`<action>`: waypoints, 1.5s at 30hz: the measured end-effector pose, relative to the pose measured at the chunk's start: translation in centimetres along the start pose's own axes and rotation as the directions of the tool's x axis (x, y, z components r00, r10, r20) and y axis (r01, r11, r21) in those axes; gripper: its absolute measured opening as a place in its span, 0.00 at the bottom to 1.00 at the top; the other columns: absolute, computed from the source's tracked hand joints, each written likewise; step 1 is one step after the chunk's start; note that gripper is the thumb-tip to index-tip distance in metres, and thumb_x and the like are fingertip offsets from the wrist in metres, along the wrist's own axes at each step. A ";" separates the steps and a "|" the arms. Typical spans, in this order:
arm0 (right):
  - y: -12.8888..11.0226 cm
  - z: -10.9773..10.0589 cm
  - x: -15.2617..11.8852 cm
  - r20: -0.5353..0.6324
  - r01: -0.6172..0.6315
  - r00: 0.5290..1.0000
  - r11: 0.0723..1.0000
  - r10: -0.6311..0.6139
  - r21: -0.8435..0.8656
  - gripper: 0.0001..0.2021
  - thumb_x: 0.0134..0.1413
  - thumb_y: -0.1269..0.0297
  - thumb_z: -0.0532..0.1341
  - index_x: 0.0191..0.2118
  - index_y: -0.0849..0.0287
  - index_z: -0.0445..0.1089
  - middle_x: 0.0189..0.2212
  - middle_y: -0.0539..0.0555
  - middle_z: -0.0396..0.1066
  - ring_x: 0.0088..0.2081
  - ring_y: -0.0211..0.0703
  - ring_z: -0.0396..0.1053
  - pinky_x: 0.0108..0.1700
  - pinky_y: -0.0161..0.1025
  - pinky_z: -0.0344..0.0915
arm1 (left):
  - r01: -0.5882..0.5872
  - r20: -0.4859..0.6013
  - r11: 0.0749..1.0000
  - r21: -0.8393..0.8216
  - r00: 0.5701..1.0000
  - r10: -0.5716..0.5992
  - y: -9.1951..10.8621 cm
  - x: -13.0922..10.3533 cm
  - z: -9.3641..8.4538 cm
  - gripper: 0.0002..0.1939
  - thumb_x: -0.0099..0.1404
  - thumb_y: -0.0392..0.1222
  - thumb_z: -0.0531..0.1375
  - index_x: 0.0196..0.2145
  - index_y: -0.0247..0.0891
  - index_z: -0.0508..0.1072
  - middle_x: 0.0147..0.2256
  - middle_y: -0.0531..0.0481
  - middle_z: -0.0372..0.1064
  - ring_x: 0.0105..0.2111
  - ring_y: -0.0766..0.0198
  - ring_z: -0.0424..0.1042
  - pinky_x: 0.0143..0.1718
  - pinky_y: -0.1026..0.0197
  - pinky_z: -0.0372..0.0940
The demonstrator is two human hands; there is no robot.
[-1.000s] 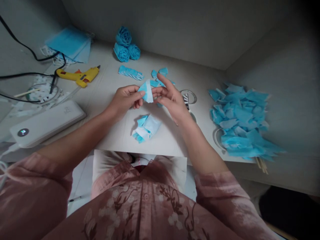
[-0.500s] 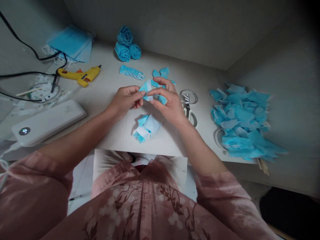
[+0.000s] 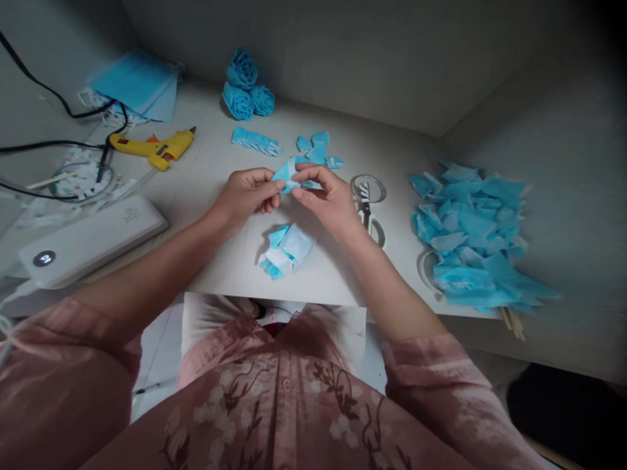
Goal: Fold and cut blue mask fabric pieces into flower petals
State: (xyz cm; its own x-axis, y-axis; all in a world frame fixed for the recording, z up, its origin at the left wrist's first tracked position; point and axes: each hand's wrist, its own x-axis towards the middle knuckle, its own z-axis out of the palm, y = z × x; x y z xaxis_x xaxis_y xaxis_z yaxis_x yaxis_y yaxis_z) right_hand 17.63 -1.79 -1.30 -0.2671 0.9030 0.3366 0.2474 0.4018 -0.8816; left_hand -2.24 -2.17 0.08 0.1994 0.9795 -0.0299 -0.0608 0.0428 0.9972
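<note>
Between my two hands, just above the table, is a small folded piece of blue and white mask fabric (image 3: 285, 172). My left hand (image 3: 249, 194) pinches its left edge with thumb and forefinger. My right hand (image 3: 332, 199) grips the right side of the same piece, thumb below and fingers bent over it. A crumpled blue and white fabric bundle (image 3: 289, 251) lies on the table nearer to me. Small cut blue pieces (image 3: 316, 149) lie beyond my hands, beside a pleated blue strip (image 3: 255, 141).
Scissors (image 3: 375, 228) and a tape roll (image 3: 368, 187) lie right of my hands. A heap of blue fabric pieces (image 3: 475, 228) covers the right side. To the left are a yellow glue gun (image 3: 157, 147), cables, a white power bank (image 3: 95, 241) and stacked masks (image 3: 137, 81). Blue fabric roses (image 3: 242, 98) stand behind.
The fingers of my right hand have come down and closed in on the fabric piece. My left hand keeps its pinch. The view has shifted slightly.
</note>
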 end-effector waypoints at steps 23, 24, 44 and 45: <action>1.4 0.5 0.4 0.083 -0.093 0.993 0.989 0.084 0.115 0.32 0.60 0.46 0.69 0.66 0.50 0.66 0.35 0.49 0.73 0.39 0.44 0.73 0.47 0.45 0.74 | -0.046 0.040 0.992 0.120 0.998 0.041 -0.1 -0.2 -0.1 0.12 0.61 0.40 0.70 0.24 0.36 0.74 0.21 0.53 0.71 0.19 0.74 0.64 0.22 0.71 0.59; 1.4 0.5 0.4 0.084 -0.095 0.993 0.989 0.086 0.113 0.31 0.60 0.46 0.69 0.65 0.50 0.67 0.35 0.49 0.73 0.39 0.44 0.73 0.47 0.45 0.74 | -0.048 0.040 0.991 0.128 0.998 0.043 -0.1 -0.2 -0.1 0.12 0.61 0.41 0.70 0.24 0.36 0.74 0.21 0.53 0.71 0.19 0.74 0.65 0.22 0.71 0.59; -0.1 -0.5 0.3 0.205 -0.091 0.977 0.984 0.058 0.156 0.31 0.55 0.44 0.71 0.61 0.51 0.72 0.41 0.52 0.77 0.45 0.46 0.74 0.52 0.47 0.74 | -0.014 0.036 0.991 0.134 0.999 0.009 0.3 -0.1 0.0 0.10 0.60 0.37 0.69 0.24 0.37 0.72 0.20 0.54 0.70 0.18 0.73 0.64 0.22 0.70 0.58; -0.2 -0.7 0.3 0.205 -0.083 0.977 0.986 0.052 0.145 0.30 0.56 0.43 0.70 0.60 0.51 0.72 0.43 0.52 0.77 0.47 0.47 0.74 0.52 0.47 0.74 | -0.008 0.033 0.992 0.125 0.999 0.004 0.3 -0.1 0.0 0.10 0.60 0.36 0.68 0.24 0.37 0.72 0.20 0.54 0.70 0.18 0.73 0.64 0.22 0.70 0.58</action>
State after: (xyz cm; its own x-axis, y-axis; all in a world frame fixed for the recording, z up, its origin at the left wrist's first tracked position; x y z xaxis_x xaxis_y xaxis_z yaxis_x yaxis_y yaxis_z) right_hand 18.16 -1.50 -0.75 -0.4391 0.8722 0.2156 0.1310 0.2996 -0.9450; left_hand -2.29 -2.30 0.34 0.2317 0.9725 -0.0240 0.0599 0.0103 0.9981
